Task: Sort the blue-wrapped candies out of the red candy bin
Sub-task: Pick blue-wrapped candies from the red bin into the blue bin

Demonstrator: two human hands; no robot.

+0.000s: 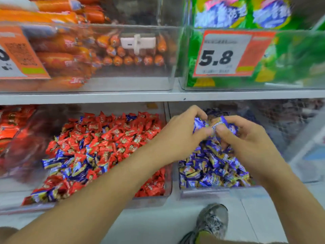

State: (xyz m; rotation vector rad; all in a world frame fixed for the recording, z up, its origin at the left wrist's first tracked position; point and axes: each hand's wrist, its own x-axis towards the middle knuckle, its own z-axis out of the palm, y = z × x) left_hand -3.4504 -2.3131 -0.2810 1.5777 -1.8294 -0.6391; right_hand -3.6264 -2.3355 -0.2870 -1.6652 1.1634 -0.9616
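Blue-wrapped candies point(215, 126), a small bunch too blurred to count, sit pinched between both hands above the blue candy bin point(213, 190) on the right. Left hand point(182, 132) and right hand point(246, 136) each curl their fingers around the wrappers. Beside it, the red candy bin point(153, 197) holds many blue pieces among the red.

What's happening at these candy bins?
A person is sorting sweets on a shop shelf. Both hands, the left hand and the right hand, are together over the blue candy bin, holding a bunch of blue-wrapped candies between them. The red candy bin beside it still has plenty of blue ones mixed in, mostly toward its front left, so the job is unfinished.
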